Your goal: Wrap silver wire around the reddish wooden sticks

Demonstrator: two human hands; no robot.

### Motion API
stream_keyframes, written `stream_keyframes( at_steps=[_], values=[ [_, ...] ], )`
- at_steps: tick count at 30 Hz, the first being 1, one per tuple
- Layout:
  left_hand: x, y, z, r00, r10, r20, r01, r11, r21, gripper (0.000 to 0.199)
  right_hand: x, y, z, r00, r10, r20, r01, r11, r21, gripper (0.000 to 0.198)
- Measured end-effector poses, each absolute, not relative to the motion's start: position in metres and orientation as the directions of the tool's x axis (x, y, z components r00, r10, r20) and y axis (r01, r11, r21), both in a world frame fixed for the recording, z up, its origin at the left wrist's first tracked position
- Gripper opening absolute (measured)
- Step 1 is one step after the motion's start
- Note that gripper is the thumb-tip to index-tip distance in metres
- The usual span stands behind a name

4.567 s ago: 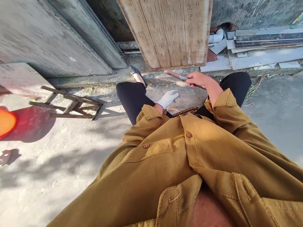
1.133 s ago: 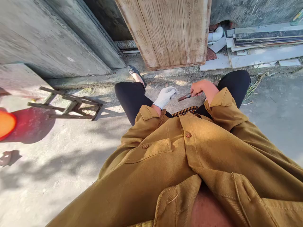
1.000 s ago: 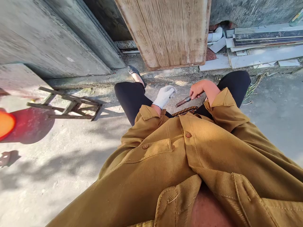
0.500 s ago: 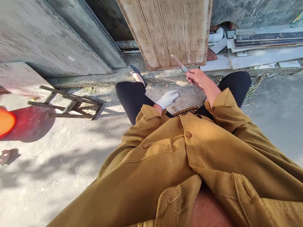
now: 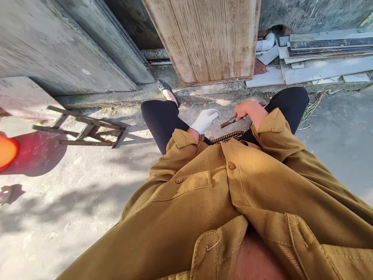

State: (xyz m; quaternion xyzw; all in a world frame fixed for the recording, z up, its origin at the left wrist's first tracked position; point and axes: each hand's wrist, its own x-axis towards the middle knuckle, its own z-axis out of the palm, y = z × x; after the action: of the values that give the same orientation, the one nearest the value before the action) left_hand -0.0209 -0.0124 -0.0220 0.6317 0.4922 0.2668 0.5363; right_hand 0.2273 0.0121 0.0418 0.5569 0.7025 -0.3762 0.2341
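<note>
My left hand (image 5: 204, 120), in a white knit glove, is low between my knees. Its fingers are curled together, and whatever they may hold is hidden. Across a small gap to the right, my bare right hand (image 5: 244, 110) is wrapped round a brown stick-like tool (image 5: 227, 123) with a grey band along it. The tool's reddish-brown end points left and down, towards the gloved fingers. Its far end is mostly behind my right hand and forearm. An orange-and-black striped edge (image 5: 227, 137) shows between my legs, just below both hands.
A wooden panel (image 5: 204, 42) leans ahead of me. Stacked boards (image 5: 329, 48) and a white pipe (image 5: 266, 42) are on the right. Left of my knee a small wooden frame (image 5: 87, 128) stands on concrete, with a bright orange-red object (image 5: 7, 153) farther left.
My right hand has swung the tool down and round; its free end pointed up towards the panel and now points down-left near my glove. My left hand has shifted only slightly.
</note>
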Motion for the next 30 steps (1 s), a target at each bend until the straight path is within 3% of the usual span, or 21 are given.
stream_keyframes(
  at_steps=[3, 5, 8, 11, 14, 16, 19, 21, 23, 27, 30],
  values=[
    [-0.022, -0.006, -0.028, 0.291, 0.937, -0.193, 0.357, 0.080, 0.931, 0.015, 0.233, 0.011, 0.045, -0.493, 0.421, -0.761, 0.865, 0.138, -0.483, 0.023],
    [-0.020, -0.004, -0.029, 0.277, 0.939, -0.202, 0.340, 0.101, 0.935, 0.018, 0.235, 0.012, 0.049, -0.665, 0.365, -0.652, 0.725, 0.105, -0.681, 0.024],
    [-0.013, -0.006, -0.027, 0.319, 0.922, -0.218, 0.284, 0.127, 0.950, 0.023, 0.235, 0.012, 0.056, -0.734, 0.579, -0.355, 0.432, -0.005, -0.902, 0.024],
    [-0.006, -0.014, -0.022, 0.399, 0.888, -0.228, 0.229, 0.144, 0.963, 0.021, 0.233, 0.014, 0.061, -0.527, 0.836, -0.152, 0.163, -0.077, -0.984, 0.029],
    [-0.002, -0.021, -0.017, 0.478, 0.843, -0.246, 0.244, 0.142, 0.959, 0.020, 0.232, 0.015, 0.063, -0.252, 0.953, -0.169, 0.131, -0.139, -0.982, 0.028],
    [-0.003, -0.025, -0.015, 0.524, 0.810, -0.265, 0.279, 0.131, 0.951, 0.019, 0.233, 0.017, 0.062, -0.098, 0.965, -0.245, 0.322, -0.202, -0.925, 0.026],
    [-0.006, -0.025, -0.014, 0.515, 0.817, -0.259, 0.302, 0.110, 0.947, 0.020, 0.236, 0.020, 0.057, -0.009, 0.957, -0.290, 0.718, -0.195, -0.668, 0.024],
    [-0.009, -0.023, -0.015, 0.470, 0.849, -0.241, 0.310, 0.097, 0.946, 0.021, 0.236, 0.021, 0.051, -0.044, 0.948, -0.316, 0.854, -0.128, -0.503, 0.020],
    [-0.011, -0.019, -0.015, 0.402, 0.887, -0.227, 0.326, 0.093, 0.941, 0.021, 0.237, 0.021, 0.045, -0.107, 0.896, -0.432, 0.891, -0.107, -0.442, 0.021],
    [-0.013, -0.015, -0.013, 0.301, 0.931, -0.207, 0.345, 0.096, 0.934, 0.019, 0.237, 0.014, 0.041, -0.347, 0.587, -0.731, 0.871, -0.088, -0.484, 0.023],
    [-0.013, -0.014, -0.013, 0.294, 0.933, -0.208, 0.321, 0.109, 0.941, 0.015, 0.237, 0.008, 0.049, -0.484, 0.456, -0.747, 0.821, -0.058, -0.568, 0.024]
  ],
)
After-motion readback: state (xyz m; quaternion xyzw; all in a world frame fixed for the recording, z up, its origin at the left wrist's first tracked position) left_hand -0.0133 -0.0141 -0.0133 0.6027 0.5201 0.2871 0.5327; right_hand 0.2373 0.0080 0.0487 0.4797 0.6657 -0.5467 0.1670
